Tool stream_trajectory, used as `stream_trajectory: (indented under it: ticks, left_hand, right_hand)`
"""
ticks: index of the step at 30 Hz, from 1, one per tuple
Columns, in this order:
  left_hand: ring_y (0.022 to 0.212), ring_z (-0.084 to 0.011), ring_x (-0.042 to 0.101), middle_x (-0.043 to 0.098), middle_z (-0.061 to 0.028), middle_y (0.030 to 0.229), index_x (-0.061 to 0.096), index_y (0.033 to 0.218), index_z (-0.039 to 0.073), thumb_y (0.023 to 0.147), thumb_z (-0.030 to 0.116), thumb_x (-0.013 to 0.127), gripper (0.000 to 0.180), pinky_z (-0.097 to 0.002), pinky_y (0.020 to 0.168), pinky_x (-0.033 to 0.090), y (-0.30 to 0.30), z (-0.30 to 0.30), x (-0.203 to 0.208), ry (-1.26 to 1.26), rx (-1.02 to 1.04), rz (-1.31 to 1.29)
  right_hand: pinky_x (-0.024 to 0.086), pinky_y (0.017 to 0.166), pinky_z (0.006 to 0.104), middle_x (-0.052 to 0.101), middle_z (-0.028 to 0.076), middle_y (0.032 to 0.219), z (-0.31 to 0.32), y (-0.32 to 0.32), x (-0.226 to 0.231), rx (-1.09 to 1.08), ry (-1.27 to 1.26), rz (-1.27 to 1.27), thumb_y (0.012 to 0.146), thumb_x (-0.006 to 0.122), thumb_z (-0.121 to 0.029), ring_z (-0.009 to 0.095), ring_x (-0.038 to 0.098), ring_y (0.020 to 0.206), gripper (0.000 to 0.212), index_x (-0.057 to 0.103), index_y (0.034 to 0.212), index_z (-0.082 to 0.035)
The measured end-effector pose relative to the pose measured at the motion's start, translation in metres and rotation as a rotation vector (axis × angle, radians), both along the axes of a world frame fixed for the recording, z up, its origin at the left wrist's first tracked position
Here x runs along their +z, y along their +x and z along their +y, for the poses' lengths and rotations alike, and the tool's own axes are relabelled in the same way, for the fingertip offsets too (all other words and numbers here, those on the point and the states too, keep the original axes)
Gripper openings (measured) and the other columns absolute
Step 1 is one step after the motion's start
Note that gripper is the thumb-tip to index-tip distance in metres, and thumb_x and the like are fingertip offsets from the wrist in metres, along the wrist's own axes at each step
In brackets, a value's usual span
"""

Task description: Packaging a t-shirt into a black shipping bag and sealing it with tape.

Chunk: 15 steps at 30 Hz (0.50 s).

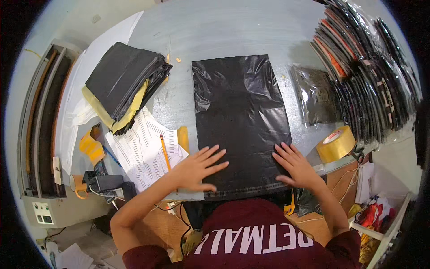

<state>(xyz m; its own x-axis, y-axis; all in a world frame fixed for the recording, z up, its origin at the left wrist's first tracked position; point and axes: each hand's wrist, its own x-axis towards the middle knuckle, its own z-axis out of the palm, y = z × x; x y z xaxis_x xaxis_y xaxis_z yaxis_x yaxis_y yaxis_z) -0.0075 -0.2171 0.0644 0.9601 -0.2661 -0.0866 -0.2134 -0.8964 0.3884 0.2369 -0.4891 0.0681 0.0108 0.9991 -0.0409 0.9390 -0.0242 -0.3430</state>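
A black plastic bag (239, 112) lies flat on the grey table (224, 31), its near edge at the table's front. My left hand (197, 168) rests flat on the bag's near left corner, fingers spread. My right hand (295, 166) presses flat on the bag's near right edge, fingers apart. Neither hand grips anything.
A stack of black and yellow bags (123, 85) sits at the left. Printed sheets (143, 150) with a pencil (165, 152) lie beside it. A yellow tape roll (336, 143) stands at the right, near a clear-wrapped packet (316, 94) and several overlapping packaged items (367, 67). A grey machine (42, 134) stands far left.
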Motion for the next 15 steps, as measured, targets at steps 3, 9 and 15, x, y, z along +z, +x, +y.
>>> stream_trajectory:
  ticks: [3, 9, 15]
  left_hand:
    - [0.137, -0.039, 0.014, 0.019, -0.0183, 0.148, 0.028, 0.143, 0.02, 0.075, 0.055, 0.061, 0.084, -0.0531, 0.109, 0.015, -0.018, -0.023, 0.017, 0.008, -0.017, 0.123]
    - [0.136, -0.0433, 0.011, 0.016, -0.0174, 0.149, 0.03, 0.142, 0.025, 0.067, 0.047, 0.073, 0.089, -0.0595, 0.107, 0.016, -0.034, -0.039, 0.012, 0.284, -0.063, 0.219]
    - [0.126, -0.0313, 0.041, 0.054, -0.0134, 0.126, 0.061, 0.116, 0.013, 0.078, 0.019, 0.067, 0.039, -0.0555, 0.108, 0.02, -0.042, -0.031, 0.001, -0.21, 0.097, -0.129]
  right_hand:
    - [0.015, 0.111, 0.0477, 0.026, 0.018, 0.146, -0.017, -0.007, 0.013, 0.043, -0.087, 0.079, 0.069, 0.069, -0.052, 0.034, 0.019, 0.137, 0.089, 0.035, 0.137, -0.007]
    - [0.028, 0.107, 0.0447, 0.034, 0.012, 0.143, -0.036, 0.004, 0.014, 0.104, -0.164, 0.038, 0.061, 0.077, -0.019, 0.032, 0.029, 0.133, 0.079, 0.042, 0.132, -0.011]
    - [0.038, 0.1, 0.039, 0.045, 0.013, 0.134, -0.046, 0.03, 0.006, 0.01, 0.099, 0.357, 0.066, 0.072, -0.005, 0.033, 0.046, 0.121, 0.065, 0.048, 0.126, -0.011]
